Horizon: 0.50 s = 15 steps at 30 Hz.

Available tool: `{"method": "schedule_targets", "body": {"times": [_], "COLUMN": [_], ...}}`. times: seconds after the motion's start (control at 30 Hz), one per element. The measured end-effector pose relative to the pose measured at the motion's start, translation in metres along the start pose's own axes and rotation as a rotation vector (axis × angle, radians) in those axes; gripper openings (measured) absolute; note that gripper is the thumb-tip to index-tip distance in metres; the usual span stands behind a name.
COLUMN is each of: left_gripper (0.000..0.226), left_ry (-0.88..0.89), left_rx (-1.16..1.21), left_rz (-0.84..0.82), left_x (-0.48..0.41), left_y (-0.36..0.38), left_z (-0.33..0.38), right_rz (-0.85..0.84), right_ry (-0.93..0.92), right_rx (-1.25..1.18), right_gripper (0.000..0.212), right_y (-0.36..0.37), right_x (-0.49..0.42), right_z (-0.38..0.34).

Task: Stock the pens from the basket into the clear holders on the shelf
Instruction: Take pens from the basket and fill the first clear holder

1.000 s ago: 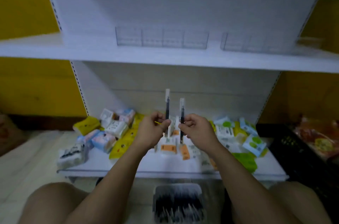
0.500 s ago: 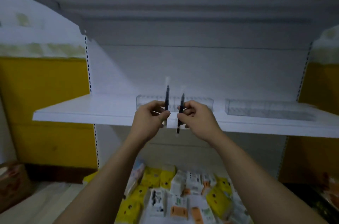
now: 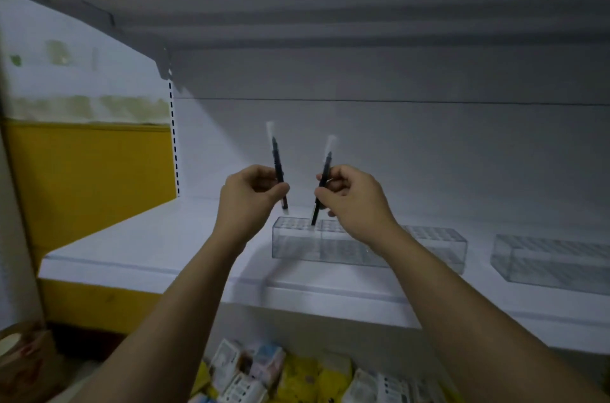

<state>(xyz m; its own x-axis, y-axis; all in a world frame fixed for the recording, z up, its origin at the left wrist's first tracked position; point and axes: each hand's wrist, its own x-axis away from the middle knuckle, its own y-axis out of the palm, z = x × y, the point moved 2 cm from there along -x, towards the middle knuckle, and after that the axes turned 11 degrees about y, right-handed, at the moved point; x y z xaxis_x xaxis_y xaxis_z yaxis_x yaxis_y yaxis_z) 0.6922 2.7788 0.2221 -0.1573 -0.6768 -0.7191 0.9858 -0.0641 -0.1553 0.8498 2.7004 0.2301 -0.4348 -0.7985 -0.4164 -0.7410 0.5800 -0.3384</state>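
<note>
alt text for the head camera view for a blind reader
A left hand and right hand each pinch a black pen tip-down over the left end of a clear holder on a white shelf. The right pen reaches the holder's top; the left pen hangs just above it. A second clear holder sits further right.

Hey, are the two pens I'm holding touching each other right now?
Apart. The head view shows the white back panel between the left pen and the right pen along their whole length.

clear glossy plastic holder [image 3: 297,242], matt white shelf [image 3: 158,247].
</note>
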Motion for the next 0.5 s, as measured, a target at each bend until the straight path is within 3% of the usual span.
{"method": "schedule_targets", "body": {"times": [0.27,0.5], "left_gripper": [0.016,0.015], "left_ry": [-0.02,-0.075], "left_rx": [-0.045,-0.017], "left_rz": [-0.045,0.01], "left_x": [-0.025,-0.021], "left_y": [0.021,0.018], "left_z": [-0.037,-0.058], "right_rz": [-0.005,0.008], "right_ry": [0.026,0.05], "right_rx": [-0.006,-0.035], "right_gripper": [0.012,0.011], "right_y": [0.032,0.046], "right_x": [-0.052,-0.062], "right_z": [0.016,0.032]}}
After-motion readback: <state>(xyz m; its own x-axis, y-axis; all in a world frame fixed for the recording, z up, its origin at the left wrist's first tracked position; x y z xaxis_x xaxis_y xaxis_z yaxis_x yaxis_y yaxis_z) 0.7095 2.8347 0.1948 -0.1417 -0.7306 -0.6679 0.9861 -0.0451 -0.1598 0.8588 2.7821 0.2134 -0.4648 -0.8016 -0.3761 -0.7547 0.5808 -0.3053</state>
